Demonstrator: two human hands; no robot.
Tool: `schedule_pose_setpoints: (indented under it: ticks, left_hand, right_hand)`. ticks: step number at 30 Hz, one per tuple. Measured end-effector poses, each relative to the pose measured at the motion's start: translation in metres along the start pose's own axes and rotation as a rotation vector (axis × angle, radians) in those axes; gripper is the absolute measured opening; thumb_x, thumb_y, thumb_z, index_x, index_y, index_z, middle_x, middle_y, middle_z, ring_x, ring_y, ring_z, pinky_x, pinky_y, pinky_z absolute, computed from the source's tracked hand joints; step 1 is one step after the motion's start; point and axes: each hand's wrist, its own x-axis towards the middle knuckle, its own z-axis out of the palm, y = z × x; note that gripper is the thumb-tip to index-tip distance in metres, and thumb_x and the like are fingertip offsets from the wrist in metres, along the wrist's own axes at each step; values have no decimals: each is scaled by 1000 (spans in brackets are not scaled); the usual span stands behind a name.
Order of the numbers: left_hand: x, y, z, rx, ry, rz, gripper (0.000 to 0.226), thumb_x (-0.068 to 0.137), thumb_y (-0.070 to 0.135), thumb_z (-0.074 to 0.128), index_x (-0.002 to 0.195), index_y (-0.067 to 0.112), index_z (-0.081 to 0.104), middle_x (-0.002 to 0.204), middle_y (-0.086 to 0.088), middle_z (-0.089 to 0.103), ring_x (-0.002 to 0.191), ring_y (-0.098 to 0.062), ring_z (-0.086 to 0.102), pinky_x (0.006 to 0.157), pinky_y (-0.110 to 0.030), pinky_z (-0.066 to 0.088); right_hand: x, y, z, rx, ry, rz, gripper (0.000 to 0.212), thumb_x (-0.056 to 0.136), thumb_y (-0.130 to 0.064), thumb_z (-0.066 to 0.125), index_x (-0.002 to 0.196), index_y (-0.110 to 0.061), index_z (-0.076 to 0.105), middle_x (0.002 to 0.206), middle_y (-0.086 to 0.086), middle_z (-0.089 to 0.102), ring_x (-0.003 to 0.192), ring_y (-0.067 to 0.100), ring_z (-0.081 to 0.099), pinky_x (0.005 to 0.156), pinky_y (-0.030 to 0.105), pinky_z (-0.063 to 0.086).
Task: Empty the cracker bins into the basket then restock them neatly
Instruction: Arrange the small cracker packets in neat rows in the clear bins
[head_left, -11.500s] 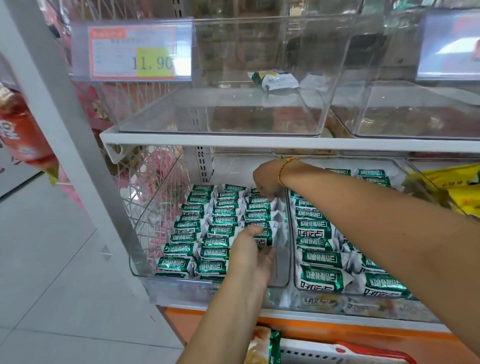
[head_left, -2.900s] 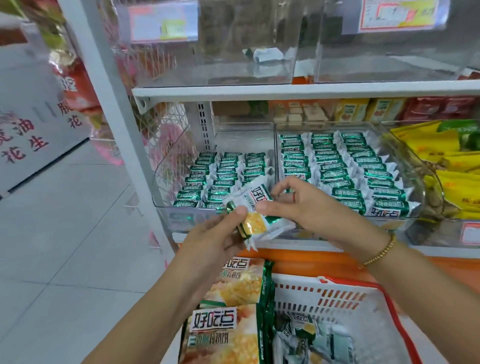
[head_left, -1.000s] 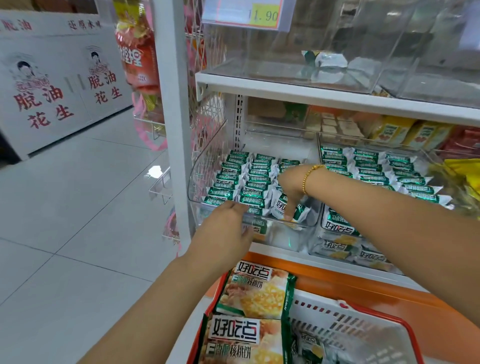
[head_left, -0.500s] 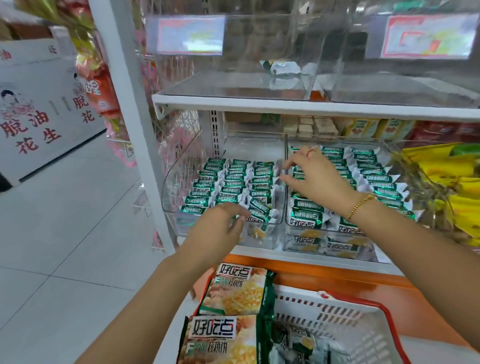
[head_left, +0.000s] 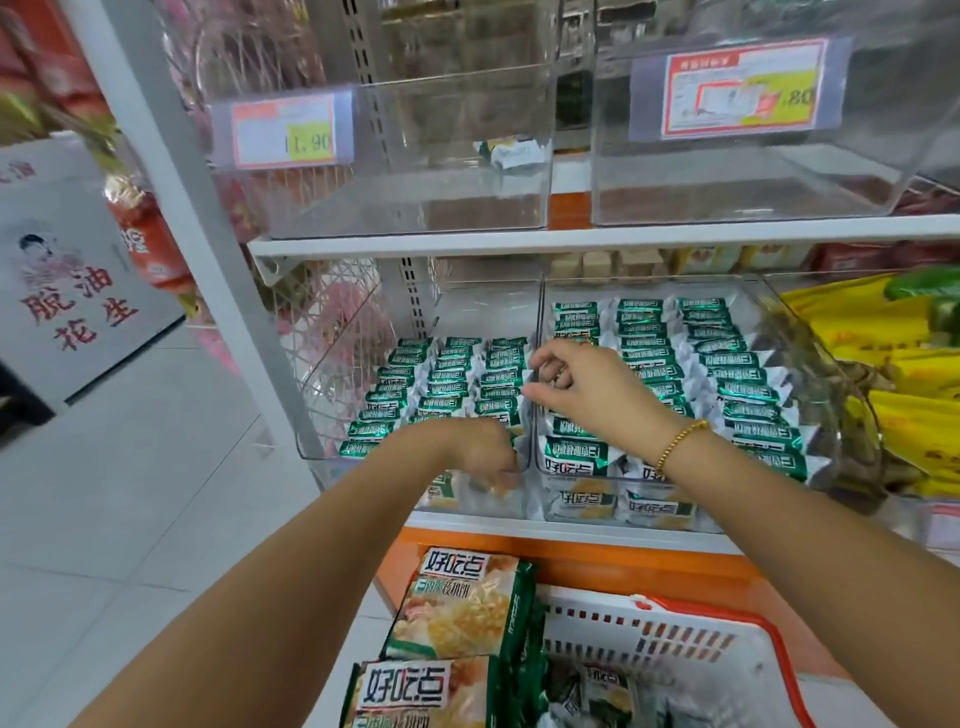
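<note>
Two clear bins sit side by side on the lower shelf, the left bin (head_left: 332, 415) and the right bin (head_left: 826, 415), both filled with rows of green-and-white cracker packets (head_left: 748, 389). My left hand (head_left: 483, 452) reaches down into the front right corner of the left bin, fingers curled round a packet there. My right hand (head_left: 582, 389) hovers over the wall between the bins, thumb and fingers pinching its top edge. The white basket with a red rim (head_left: 675, 634) stands below, holding several loose packets.
Two large cracker bags (head_left: 462, 608) lie on the basket's left edge. Above are two clear upper bins (head_left: 441, 197) with price tags; one lone packet (head_left: 511, 153) shows behind the left one. Yellow bags (head_left: 883, 364) fill the right. A white shelf post (head_left: 171, 182) stands left.
My left hand has dipped deeper into the front corner of the left bin. My right hand has drawn back from the right bin's packets to the wall between the bins.
</note>
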Motion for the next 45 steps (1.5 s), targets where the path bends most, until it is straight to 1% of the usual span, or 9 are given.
schedule_pose_setpoints:
  ticks: [4, 16, 20, 23, 28, 31, 35, 39, 45]
  left_hand:
    - [2, 0, -3, -249, 41, -17, 32, 101, 11, 40, 126, 2, 57, 133, -12, 56, 121, -25, 50, 93, -22, 33]
    - [-2, -25, 6, -236, 235, 61, 40, 94, 2, 41, 129, 11, 58, 140, -5, 52, 129, -19, 46, 106, -26, 36]
    - [-35, -7, 15, -311, 579, 71, 32, 98, 9, 42, 122, 14, 63, 125, -3, 61, 102, -25, 60, 75, -27, 44]
    - [-68, 9, 41, -407, 872, 168, 16, 96, 18, 52, 86, 19, 64, 89, 3, 65, 79, -7, 60, 61, -20, 38]
    - [-109, 26, 127, -504, 795, 200, 37, 94, 40, 53, 62, 25, 43, 53, 9, 45, 47, -6, 41, 49, -22, 28]
    - [-120, 30, 182, -434, 701, 158, 29, 89, 49, 44, 69, 29, 47, 66, 9, 52, 62, -6, 50, 63, -33, 45]
    - [-142, 31, 233, -418, 784, 91, 14, 88, 38, 50, 96, 30, 59, 105, 16, 54, 98, 8, 47, 84, -1, 31]
    - [-155, 21, 253, -348, 872, -84, 25, 88, 21, 64, 114, 21, 62, 119, 4, 51, 109, -5, 44, 92, -24, 35]
    - [-156, 16, 263, -321, 804, -156, 31, 92, 28, 58, 121, 17, 59, 120, 1, 51, 109, -4, 41, 92, -24, 34]
  right_hand:
    - [1, 4, -1, 49, -12, 5, 33, 88, -35, 67, 116, -19, 60, 102, -1, 59, 83, 9, 54, 80, 24, 48]
    - [-11, 2, -3, 125, -42, 19, 33, 85, -30, 72, 115, -22, 60, 103, -4, 59, 85, 9, 58, 79, 25, 52]
    - [-41, 1, -17, 124, 55, -13, 18, 82, -14, 74, 96, -17, 63, 93, -6, 62, 83, 10, 58, 77, 26, 51]
    - [-75, -1, -28, 215, 27, -23, 20, 81, -16, 76, 76, -15, 56, 71, -6, 57, 59, 2, 49, 58, 19, 45]
    - [-132, 14, -13, 114, -425, -10, 26, 82, -28, 75, 70, -24, 52, 63, -10, 52, 55, 5, 46, 54, 16, 37]
    - [-160, 45, 19, 86, -630, 74, 15, 83, -34, 73, 80, -23, 62, 73, -13, 62, 65, 0, 56, 61, 16, 44]
    - [-194, 102, 81, 138, -724, 259, 13, 84, -26, 73, 91, -20, 64, 91, -6, 65, 88, 16, 63, 82, 33, 53]
    - [-229, 134, 142, 129, -775, 456, 40, 88, -21, 69, 124, -15, 52, 119, 3, 58, 99, 18, 57, 74, 23, 49]
    - [-267, 158, 204, 33, -665, 558, 78, 83, -22, 75, 147, -13, 31, 148, 13, 36, 129, 31, 44, 103, 36, 42]
